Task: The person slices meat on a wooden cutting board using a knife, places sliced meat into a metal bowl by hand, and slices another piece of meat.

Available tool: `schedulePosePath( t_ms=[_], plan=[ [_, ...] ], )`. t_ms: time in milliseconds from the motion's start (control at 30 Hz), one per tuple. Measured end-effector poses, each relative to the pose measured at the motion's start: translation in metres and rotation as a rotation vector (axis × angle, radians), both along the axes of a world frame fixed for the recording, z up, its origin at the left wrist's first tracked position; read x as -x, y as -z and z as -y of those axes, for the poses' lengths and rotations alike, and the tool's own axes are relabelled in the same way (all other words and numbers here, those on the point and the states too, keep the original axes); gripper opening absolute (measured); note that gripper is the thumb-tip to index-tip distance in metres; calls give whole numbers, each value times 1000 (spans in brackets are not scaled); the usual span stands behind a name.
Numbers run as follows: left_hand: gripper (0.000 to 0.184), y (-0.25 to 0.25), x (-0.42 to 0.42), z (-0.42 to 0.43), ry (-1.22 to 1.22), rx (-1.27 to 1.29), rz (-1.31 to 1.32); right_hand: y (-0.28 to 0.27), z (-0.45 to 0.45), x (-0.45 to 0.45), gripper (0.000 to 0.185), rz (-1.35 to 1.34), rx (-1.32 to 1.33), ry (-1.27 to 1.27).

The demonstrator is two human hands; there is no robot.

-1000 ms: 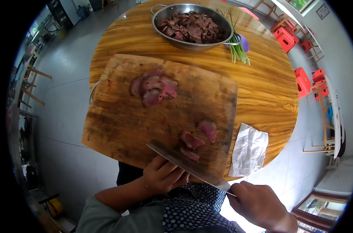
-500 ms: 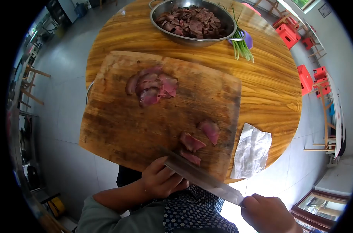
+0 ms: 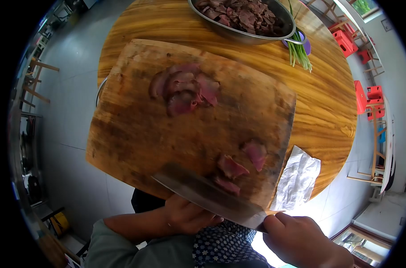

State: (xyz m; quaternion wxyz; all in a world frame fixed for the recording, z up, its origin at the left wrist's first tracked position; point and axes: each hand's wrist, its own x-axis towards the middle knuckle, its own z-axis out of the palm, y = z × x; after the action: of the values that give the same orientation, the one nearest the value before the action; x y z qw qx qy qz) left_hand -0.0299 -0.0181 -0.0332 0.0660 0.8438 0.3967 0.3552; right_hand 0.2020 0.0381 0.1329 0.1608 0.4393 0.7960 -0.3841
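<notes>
My right hand [image 3: 292, 232] grips the handle of a broad knife [image 3: 212, 196], whose blade slants up and left over the near part of a wooden cutting board [image 3: 167, 138]. Close behind the blade, my left hand [image 3: 187, 216] is bent at the board's near edge; the blade partly hides its fingers, and whatever they hold cannot be made out. Three separate meat pieces [image 3: 232, 167] lie at the board's right, just beyond the blade. Farther up, overlapping meat slices [image 3: 185, 89] form a small pile.
A metal basin [image 3: 238, 33] of dark sliced meat stands on the round wooden table [image 3: 323, 107], beside green onions [image 3: 300, 53] and a purple object [image 3: 306, 46]. Crumpled white paper [image 3: 296, 178] lies right of the board. Red stools [image 3: 345, 43] stand beyond.
The knife has swung left and its blade has turned flatter, showing more of its face. The view has shifted, so the basin and paper appear farther right.
</notes>
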Motion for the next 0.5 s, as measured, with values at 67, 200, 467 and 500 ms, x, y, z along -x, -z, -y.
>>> schedulePosePath(
  t_ms=[67, 200, 467, 500],
  plan=[
    [22, -1, 1, 2, 9, 12, -7, 6, 9, -1, 12, 4, -23, 23],
    [23, -5, -1, 0, 8, 31, 34, -1, 41, -15, 10, 43, -55, 126],
    [26, -12, -4, -6, -9, 8, 60, -9, 17, -13, 10, 138, 11, 59],
    [26, -12, -4, -7, -23, 15, 74, -6, 7, -6, 13, 154, 12, -40]
  ],
)
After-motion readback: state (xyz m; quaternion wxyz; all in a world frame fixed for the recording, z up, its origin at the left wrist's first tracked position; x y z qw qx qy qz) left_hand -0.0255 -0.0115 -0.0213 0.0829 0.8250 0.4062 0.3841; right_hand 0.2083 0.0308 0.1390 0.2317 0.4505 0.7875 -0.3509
